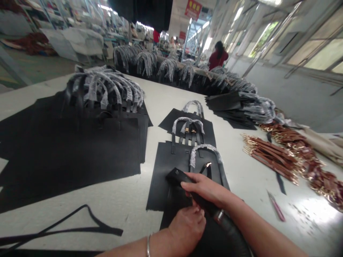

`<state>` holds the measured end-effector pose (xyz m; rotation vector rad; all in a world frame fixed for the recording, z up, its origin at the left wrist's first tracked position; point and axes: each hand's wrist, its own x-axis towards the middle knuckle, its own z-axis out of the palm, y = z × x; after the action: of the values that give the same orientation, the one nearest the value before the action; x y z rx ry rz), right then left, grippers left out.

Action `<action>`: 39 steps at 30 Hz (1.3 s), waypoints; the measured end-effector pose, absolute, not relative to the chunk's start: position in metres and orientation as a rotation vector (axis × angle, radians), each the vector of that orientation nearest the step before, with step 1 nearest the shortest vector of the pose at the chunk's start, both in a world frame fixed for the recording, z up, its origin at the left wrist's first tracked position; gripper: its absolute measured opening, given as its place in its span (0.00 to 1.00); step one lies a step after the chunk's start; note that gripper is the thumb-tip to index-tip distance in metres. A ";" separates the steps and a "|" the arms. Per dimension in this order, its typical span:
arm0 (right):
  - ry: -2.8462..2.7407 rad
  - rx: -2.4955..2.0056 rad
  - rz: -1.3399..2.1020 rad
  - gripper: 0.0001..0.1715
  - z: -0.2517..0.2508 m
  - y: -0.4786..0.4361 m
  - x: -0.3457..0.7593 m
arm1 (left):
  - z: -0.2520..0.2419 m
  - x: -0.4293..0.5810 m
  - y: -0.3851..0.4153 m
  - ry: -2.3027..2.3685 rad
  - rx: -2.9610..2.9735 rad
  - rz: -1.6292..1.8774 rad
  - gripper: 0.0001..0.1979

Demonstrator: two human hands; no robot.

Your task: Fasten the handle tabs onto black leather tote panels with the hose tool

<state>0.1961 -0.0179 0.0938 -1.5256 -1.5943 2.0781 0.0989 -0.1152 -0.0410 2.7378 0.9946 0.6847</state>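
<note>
My right hand (209,187) is wrapped round a black hand-held tool (178,176) with a blocky head, a metal collar and a thick black hose (234,228) running toward me. Just below, my left hand (187,226), a bangle on its wrist, is closed, fingertips pinched together; what they hold is hidden. Both hands are over a black bag panel (158,178) on the table. A plastic-wrapped handle (205,147) stands up behind the tool, beside a black strap with a gold-coloured fitting (207,165). More black panels with wrapped handles (194,103) lie beyond.
A large stack of black panels (112,142) covers the table's left side. Loose black straps (80,228) lie front left. At right are brown straps with gold hooks (276,157) and a small pink-handled pointed tool (276,206). Wrapped handles (167,67) line the back; a person (217,57) stands beyond.
</note>
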 end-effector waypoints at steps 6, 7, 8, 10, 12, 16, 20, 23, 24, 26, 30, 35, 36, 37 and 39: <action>-1.582 -1.576 2.190 0.16 0.099 -0.029 0.214 | -0.030 0.096 -0.113 1.003 2.607 0.575 0.10; -1.559 -1.590 2.198 0.16 0.098 -0.029 0.215 | -0.030 0.097 -0.113 0.995 2.604 0.567 0.10; -1.544 -1.599 2.188 0.16 0.097 -0.029 0.213 | -0.030 0.097 -0.113 0.988 2.607 0.565 0.10; -1.569 -1.597 2.111 0.16 0.093 -0.025 0.204 | -0.030 0.098 -0.113 0.980 2.623 0.556 0.10; -1.635 -1.605 1.942 0.18 0.089 -0.018 0.193 | -0.029 0.097 -0.114 0.980 2.615 0.510 0.08; -1.627 -1.615 1.602 0.31 0.093 -0.010 0.195 | -0.020 0.088 -0.112 1.013 2.462 0.496 0.07; -1.512 -1.622 1.535 0.40 0.094 -0.031 0.233 | -0.004 0.058 -0.088 1.289 2.205 0.681 0.12; -1.450 -1.661 1.532 0.43 0.082 -0.063 0.258 | 0.009 0.033 -0.061 1.735 2.087 0.611 0.15; -1.428 -1.675 1.543 0.44 0.077 -0.073 0.263 | 0.012 0.028 -0.054 1.841 2.073 0.544 0.17; -1.387 -1.701 1.567 0.47 0.067 -0.091 0.268 | 0.015 0.022 -0.042 1.926 2.075 0.426 0.20; -1.370 -1.704 1.580 0.48 0.059 -0.108 0.263 | 0.015 0.026 -0.038 1.839 2.049 0.325 0.08; -1.470 -1.642 1.589 0.42 0.070 -0.109 0.250 | 0.019 0.035 -0.041 1.883 2.057 0.279 0.17; -1.490 -1.613 1.591 0.41 0.072 -0.108 0.247 | 0.020 0.036 -0.040 1.896 2.068 0.269 0.18; -1.504 -1.580 1.587 0.39 0.074 -0.108 0.245 | 0.021 0.035 -0.038 1.896 2.070 0.269 0.17; -1.517 -1.527 1.572 0.37 0.077 -0.108 0.242 | 0.018 0.032 -0.032 1.855 2.035 0.315 0.10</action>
<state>0.2422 -0.1081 0.0771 -1.5268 -1.5171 1.5716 0.0323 -0.0315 0.0182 2.0352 1.8549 0.3145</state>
